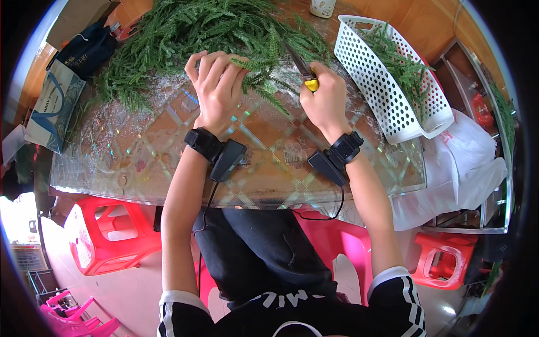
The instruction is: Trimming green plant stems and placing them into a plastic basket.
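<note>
Green fern sprigs everywhere, tbh. Left hand (216,84) has its grip closed round 1 fern sprig (259,76) at centre top of the frame, right by the big fern pile (191,28) across the upper left. Right hand (324,98) is clamped on 1 pair of yellow-handled snips (304,72), blades pointing up-left and touching the sprig area. 1 white perforated basket (387,95) sits upper right w/ a few sprigs inside. All on a patterned glass tabletop (168,163). 2 black wrist devices, 1 per wrist. 2 red plastic stools (112,236) at lower left & lower right.
</note>
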`<state>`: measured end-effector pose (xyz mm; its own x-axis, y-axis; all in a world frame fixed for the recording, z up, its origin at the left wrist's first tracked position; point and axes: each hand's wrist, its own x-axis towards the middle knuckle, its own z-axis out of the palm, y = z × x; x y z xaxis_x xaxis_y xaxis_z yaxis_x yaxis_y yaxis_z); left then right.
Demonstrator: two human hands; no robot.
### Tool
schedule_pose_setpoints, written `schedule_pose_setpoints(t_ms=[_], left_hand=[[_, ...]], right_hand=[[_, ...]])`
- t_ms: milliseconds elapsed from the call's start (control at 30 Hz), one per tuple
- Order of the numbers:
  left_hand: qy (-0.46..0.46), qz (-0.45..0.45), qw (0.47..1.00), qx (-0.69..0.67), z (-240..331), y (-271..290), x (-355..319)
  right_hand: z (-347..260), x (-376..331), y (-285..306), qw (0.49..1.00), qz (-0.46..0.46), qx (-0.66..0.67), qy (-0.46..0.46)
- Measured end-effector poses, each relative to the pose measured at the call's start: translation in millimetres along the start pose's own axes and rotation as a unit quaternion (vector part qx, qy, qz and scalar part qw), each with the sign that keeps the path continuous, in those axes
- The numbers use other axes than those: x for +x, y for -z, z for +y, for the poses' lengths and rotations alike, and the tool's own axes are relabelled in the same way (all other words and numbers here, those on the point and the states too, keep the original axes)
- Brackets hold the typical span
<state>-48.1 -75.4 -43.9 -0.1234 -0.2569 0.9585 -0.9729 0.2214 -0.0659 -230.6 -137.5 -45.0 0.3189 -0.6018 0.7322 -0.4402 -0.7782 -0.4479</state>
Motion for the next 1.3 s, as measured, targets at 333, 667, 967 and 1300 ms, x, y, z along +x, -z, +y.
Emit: schedule_pose_setpoints(t_ms=[333, 667, 967, 1300], left_hand=[[-0.061, -0.038, 0.997, -0.008, 4, 4, 3], [-0.079, -0.052, 0.995, -0.002, 3, 5, 4], [-0.07, -0.055, 0.996, -0.002, 3, 6, 3], [-0.081, -0.064, 0.995, 0.0, 5, 2, 4]], right_hand=[[-1, 2, 0, 0.999, 0.043, -0.003, 0.03], [-2, 1, 0, 0.999, 0.04, 0.014, 0.026], [0, 2, -1, 0.998, -0.001, 0.062, 0.012], [12, 2, -6, 0.998, -0.026, 0.058, -0.012]])
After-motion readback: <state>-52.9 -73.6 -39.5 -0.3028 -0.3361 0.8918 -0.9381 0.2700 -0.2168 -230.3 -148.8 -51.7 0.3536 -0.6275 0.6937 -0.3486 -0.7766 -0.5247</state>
